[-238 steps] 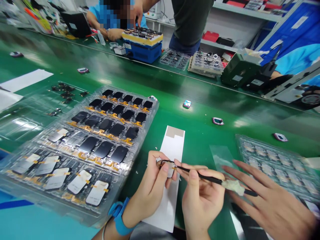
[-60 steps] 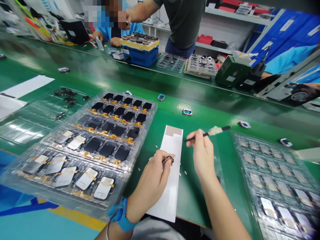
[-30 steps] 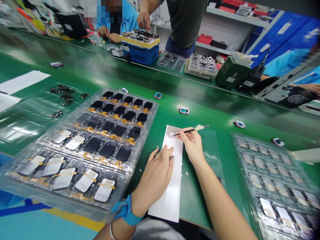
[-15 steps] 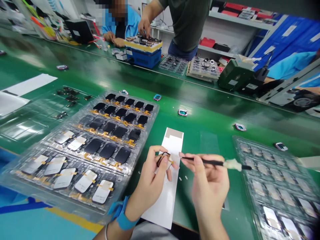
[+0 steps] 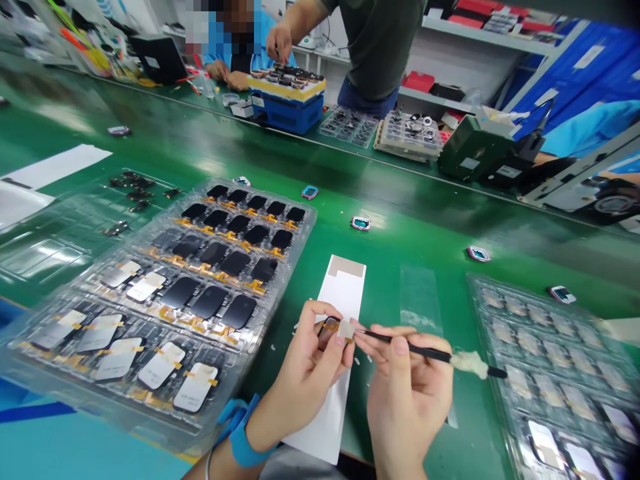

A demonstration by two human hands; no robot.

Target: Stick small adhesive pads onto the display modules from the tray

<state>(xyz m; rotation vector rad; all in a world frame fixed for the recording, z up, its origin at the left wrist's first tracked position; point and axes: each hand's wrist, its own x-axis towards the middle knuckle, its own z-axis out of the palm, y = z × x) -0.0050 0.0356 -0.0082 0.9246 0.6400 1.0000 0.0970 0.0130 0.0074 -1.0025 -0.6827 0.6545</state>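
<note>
L hand pinches a small part btwn thumb & fingers, up over the white strip, w/ a pale square showing at its R edge. R hand grips black tweezers pen-style, tip at or v. near the square; can't tell if the tips are closed on it. To do this well, I'd say: keep L pinch firm but light, brace both hands so the tip doesn't wander, work the square from its edge, & don't scratch the part or crease anything thin. Surface: green bench, glossy, w/ white bits near the strip, so watch for stray debris. Tan patch at strip's far end. L tray holds rows of dark screens, some pale side up nearest; R tray has pale pcs too; clear film lies btwn strip & R tray. Pink-rimmed cases sit spaced out beyond. Room: across the bench, a co-worker's hand is over parts on a blue box; shelves behind, upper R.
</note>
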